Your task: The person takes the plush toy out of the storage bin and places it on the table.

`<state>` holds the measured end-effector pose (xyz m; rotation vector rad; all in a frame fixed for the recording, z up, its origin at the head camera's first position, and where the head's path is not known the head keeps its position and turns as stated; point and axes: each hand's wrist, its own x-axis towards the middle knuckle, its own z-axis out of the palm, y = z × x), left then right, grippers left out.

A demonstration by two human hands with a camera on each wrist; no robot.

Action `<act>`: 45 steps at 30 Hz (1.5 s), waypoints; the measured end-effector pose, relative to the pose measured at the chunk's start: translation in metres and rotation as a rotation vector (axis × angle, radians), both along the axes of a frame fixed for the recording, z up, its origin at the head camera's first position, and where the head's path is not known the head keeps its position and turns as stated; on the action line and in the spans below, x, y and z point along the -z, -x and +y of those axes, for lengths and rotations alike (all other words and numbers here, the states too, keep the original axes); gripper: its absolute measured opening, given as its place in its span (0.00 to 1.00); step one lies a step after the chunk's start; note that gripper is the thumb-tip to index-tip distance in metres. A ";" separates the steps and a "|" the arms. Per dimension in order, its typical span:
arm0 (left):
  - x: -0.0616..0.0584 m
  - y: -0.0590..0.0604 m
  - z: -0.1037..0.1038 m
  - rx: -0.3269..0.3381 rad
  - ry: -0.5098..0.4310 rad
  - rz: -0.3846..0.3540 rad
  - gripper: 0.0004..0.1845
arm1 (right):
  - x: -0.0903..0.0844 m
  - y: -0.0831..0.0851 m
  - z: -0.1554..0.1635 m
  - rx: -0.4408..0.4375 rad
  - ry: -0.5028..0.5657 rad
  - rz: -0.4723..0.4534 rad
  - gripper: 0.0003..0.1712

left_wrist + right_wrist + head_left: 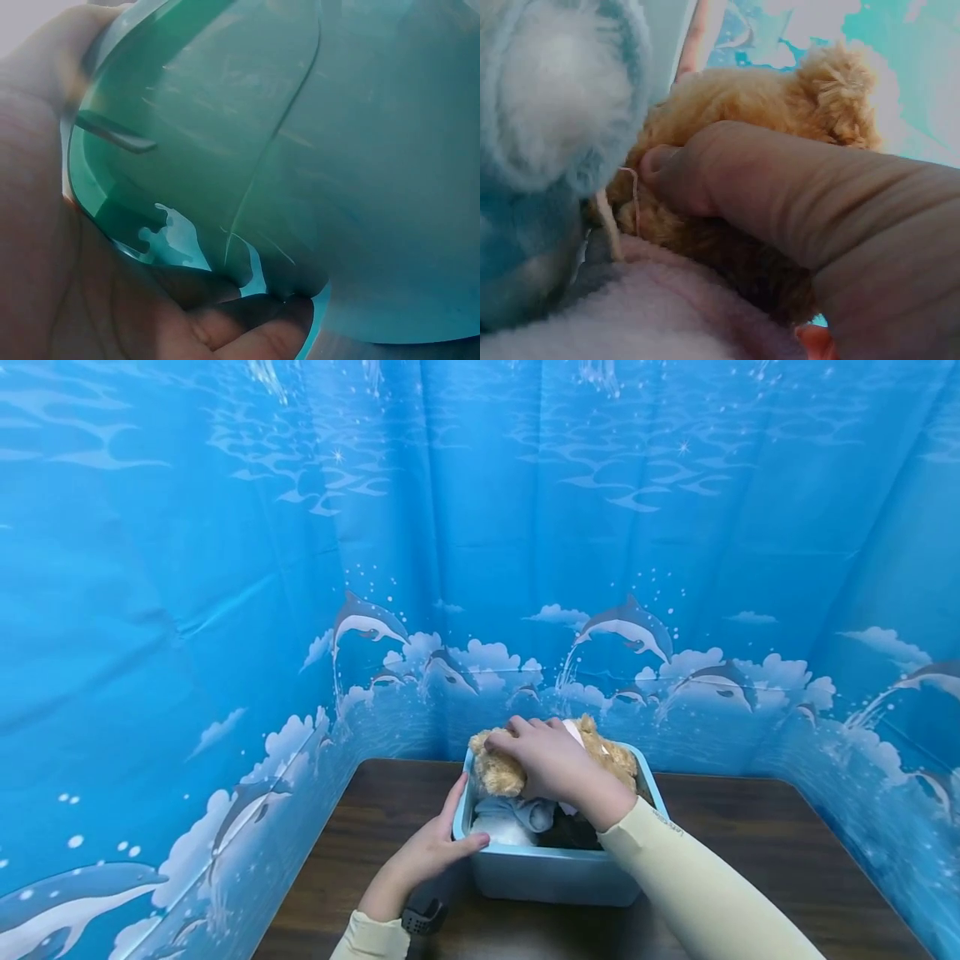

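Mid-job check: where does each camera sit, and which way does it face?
Head: worn on the head, facing forward and down at the blue bin; left hand and right hand show.
Left wrist: on that wrist, facing the blue bin's wall; left hand shows.
Right wrist: on that wrist, facing the plush toy; right hand shows.
Head and right wrist share the plush toy.

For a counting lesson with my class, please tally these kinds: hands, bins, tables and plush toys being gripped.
Hands: 2 (left hand, right hand)
Bins: 1 (light blue bin)
Tables: 1 (brown table)
Plush toys being gripped: 1 (tan plush toy)
Total: 5
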<state>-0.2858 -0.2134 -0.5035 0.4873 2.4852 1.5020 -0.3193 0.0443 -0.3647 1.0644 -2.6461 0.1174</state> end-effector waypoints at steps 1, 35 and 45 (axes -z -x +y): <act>0.000 0.000 0.001 0.002 -0.001 0.003 0.59 | -0.001 -0.001 0.003 0.005 0.005 0.014 0.47; 0.006 -0.001 0.002 -0.011 -0.026 0.016 0.59 | -0.007 -0.062 0.095 -0.014 0.580 0.480 0.51; 0.005 -0.001 0.003 -0.023 -0.026 0.019 0.59 | -0.023 -0.075 0.124 -0.012 0.733 0.527 0.36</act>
